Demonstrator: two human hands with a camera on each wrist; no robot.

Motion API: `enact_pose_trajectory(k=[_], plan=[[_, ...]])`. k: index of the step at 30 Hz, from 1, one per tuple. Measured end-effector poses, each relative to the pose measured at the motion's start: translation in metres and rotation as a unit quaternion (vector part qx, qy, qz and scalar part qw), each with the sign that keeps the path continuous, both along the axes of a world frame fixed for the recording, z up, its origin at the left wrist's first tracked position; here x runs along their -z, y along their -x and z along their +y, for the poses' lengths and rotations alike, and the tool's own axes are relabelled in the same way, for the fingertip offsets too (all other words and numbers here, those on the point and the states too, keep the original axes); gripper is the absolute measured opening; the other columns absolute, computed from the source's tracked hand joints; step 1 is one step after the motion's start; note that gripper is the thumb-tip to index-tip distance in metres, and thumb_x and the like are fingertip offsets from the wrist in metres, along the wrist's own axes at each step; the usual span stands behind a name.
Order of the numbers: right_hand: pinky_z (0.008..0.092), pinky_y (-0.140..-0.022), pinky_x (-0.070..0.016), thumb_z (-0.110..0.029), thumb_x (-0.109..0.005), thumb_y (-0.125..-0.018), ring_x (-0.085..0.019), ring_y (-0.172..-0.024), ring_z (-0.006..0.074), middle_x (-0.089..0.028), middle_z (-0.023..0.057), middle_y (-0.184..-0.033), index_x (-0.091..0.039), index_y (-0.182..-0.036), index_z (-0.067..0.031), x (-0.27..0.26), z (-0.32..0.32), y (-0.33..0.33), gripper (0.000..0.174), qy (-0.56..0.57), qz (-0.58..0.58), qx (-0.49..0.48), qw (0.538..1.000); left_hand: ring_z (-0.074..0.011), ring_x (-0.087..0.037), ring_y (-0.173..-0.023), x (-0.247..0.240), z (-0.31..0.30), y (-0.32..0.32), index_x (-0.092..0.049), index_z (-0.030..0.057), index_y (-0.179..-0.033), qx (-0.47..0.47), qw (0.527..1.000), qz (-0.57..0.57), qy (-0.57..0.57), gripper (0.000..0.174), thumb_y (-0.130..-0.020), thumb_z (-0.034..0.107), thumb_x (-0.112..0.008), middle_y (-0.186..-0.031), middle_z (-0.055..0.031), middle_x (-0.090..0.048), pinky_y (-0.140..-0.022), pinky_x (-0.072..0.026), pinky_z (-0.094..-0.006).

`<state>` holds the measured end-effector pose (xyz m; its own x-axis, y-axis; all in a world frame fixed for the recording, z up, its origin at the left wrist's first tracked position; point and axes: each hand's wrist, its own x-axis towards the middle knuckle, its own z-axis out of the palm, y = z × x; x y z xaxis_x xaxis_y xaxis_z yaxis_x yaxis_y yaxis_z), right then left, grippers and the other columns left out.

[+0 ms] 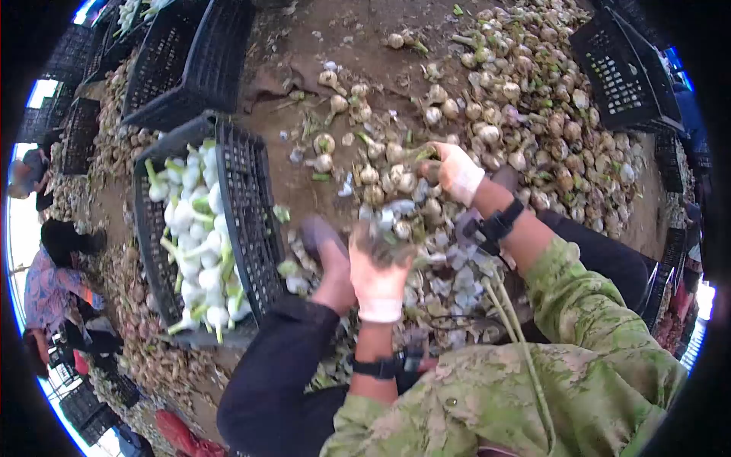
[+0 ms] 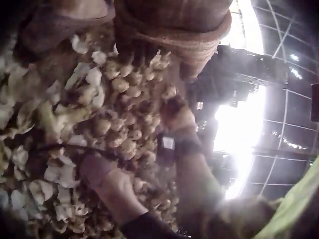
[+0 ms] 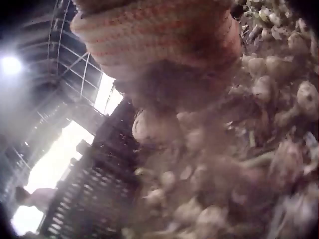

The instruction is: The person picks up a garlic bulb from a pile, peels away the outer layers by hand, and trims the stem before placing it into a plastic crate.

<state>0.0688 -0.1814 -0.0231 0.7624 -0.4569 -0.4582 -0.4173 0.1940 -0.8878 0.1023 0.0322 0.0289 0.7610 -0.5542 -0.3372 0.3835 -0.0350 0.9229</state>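
Observation:
In the head view my right hand [image 1: 457, 174], in a pale glove with darkened fingertips, reaches to the heap's near edge and pinches a garlic bulb [image 1: 397, 154] by its greenish stem. Motion blurs these fingers in the right wrist view, where a pale bulb [image 3: 143, 127] shows at the fingertips. My left hand [image 1: 378, 276], gloved alike, hovers over loose garlic skins [image 1: 457, 286] between the legs. Its fingers are blurred in the head view. In the left wrist view its dark fingers [image 2: 190, 69] hang apart, with bulbs [image 2: 132, 79] on the ground below.
A black plastic crate [image 1: 255, 221] holding trimmed white garlic [image 1: 199, 236] stands left of my foot. Untrimmed garlic [image 1: 548, 129] spreads across the ground ahead and right. More black crates [image 1: 186, 65] stand behind at left, another [image 1: 628, 72] at right. A person [image 1: 57, 282] sits at far left.

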Motion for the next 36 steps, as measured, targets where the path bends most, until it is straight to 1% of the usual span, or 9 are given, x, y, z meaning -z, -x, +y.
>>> enact_pose_trajectory(k=[4,6,10,23,29,30,32,34,36], plan=[[0.0218,-0.069,-0.0427,-0.018,-0.061,-0.081,-0.052,-0.077,0.0081,-0.057,0.0009,-0.088,-0.054,-0.101,-0.0017,-0.07,0.069,0.058,0.027,-0.152,-0.061,0.04,0.986,-0.0268,-0.052,-0.102,-0.005,0.006,0.024,-0.044,0.0035,-0.119,0.064,0.968,-0.24,0.04,0.065,-0.064,0.019,-0.074,-0.116,-0.0163,-0.049,-0.082,-0.0453,-0.0346],[0.0217,-0.068,-0.0426,-0.019,-0.062,-0.08,-0.052,-0.077,0.0082,-0.057,0.001,-0.088,-0.054,-0.1,-0.0018,-0.096,0.086,0.081,0.028,-0.163,-0.11,0.061,0.979,-0.0202,-0.053,-0.096,-0.02,0.011,0.034,-0.047,0.001,-0.117,0.071,0.954,-0.291,0.026,0.062,-0.061,-0.004,-0.072,-0.111,-0.0115,-0.049,-0.079,-0.0481,-0.0299],[0.0227,-0.065,-0.0439,-0.019,-0.065,-0.077,-0.053,-0.074,0.0085,-0.058,0.0014,-0.085,-0.054,-0.096,-0.0008,-0.119,0.106,0.109,0.028,-0.125,-0.153,0.127,0.972,-0.0258,-0.057,-0.089,-0.087,0.022,0.06,-0.052,0.0016,-0.109,0.091,0.88,-0.461,-0.064,0.054,-0.06,0.009,-0.074,-0.102,-0.0149,-0.053,-0.076,-0.048,-0.0317],[0.0277,-0.067,-0.0503,-0.013,-0.062,-0.081,-0.059,-0.077,0.0136,-0.06,0.0045,-0.089,-0.056,-0.096,-0.0012,-0.152,0.12,0.136,0.02,-0.26,-0.22,0.089,0.936,-0.0336,-0.055,-0.086,-0.136,0.038,0.078,-0.052,0.0074,-0.105,0.099,0.765,-0.629,-0.096,0.047,-0.06,0.006,-0.068,-0.102,-0.0147,-0.053,-0.072,-0.046,-0.0396],[0.0273,-0.066,-0.048,-0.004,-0.062,-0.075,-0.057,-0.074,0.0147,-0.061,0.0045,-0.087,-0.056,-0.095,-0.0012,-0.186,0.136,0.134,0.02,-0.193,-0.149,0.078,0.967,-0.0227,-0.054,-0.085,-0.129,0.036,0.083,-0.051,0.002,-0.1,0.018,0.865,-0.5,0.023,0.031,-0.071,0.007,-0.059,-0.098,-0.0095,-0.049,-0.072,-0.0476,-0.0301],[0.0253,-0.066,-0.0457,-0.006,-0.061,-0.074,-0.056,-0.074,0.0125,-0.062,0.0063,-0.086,-0.057,-0.094,-0.0016,-0.191,0.138,0.138,0.021,-0.002,-0.107,-0.021,0.994,-0.0226,-0.055,-0.08,-0.131,0.038,0.086,-0.051,0.0025,-0.098,-0.008,0.971,-0.225,0.085,0.026,-0.076,0.017,-0.054,-0.095,-0.0094,-0.052,-0.067,-0.0488,-0.0313],[0.0311,-0.067,-0.0459,-0.01,-0.062,-0.071,-0.059,-0.076,0.0198,-0.061,0.0112,-0.082,-0.057,-0.09,-0.003,-0.164,0.135,0.125,0.021,0.263,-0.027,-0.133,0.955,-0.0209,-0.057,-0.066,-0.127,0.037,0.08,-0.055,0.0065,-0.091,-0.037,0.965,0.212,0.148,0.039,-0.085,0.041,-0.038,-0.082,-0.0076,-0.058,-0.052,-0.049,-0.0335],[0.0379,-0.067,-0.0457,-0.01,-0.063,-0.066,-0.058,-0.08,0.0301,-0.06,0.0122,-0.081,-0.056,-0.086,-0.0028,-0.157,0.138,0.139,0.022,0.338,-0.14,-0.1,0.925,-0.0166,-0.057,-0.066,-0.121,0.054,0.073,-0.055,0.0105,-0.096,0.032,0.933,0.339,0.116,0.032,-0.09,0.036,-0.037,-0.083,-0.0036,-0.059,-0.053,-0.0468,-0.0275],[0.0312,-0.064,-0.0459,-0.007,-0.064,-0.068,-0.058,-0.073,0.0179,-0.061,0.0087,-0.08,-0.057,-0.092,-0.0022,-0.169,0.134,0.142,0.026,0.247,-0.086,-0.064,0.963,-0.0159,-0.056,-0.066,-0.121,0.043,0.078,-0.055,0.0109,-0.1,-0.013,0.946,0.297,0.13,0.034,-0.09,0.039,-0.038,-0.089,-0.0036,-0.06,-0.05,-0.0463,-0.0263]])
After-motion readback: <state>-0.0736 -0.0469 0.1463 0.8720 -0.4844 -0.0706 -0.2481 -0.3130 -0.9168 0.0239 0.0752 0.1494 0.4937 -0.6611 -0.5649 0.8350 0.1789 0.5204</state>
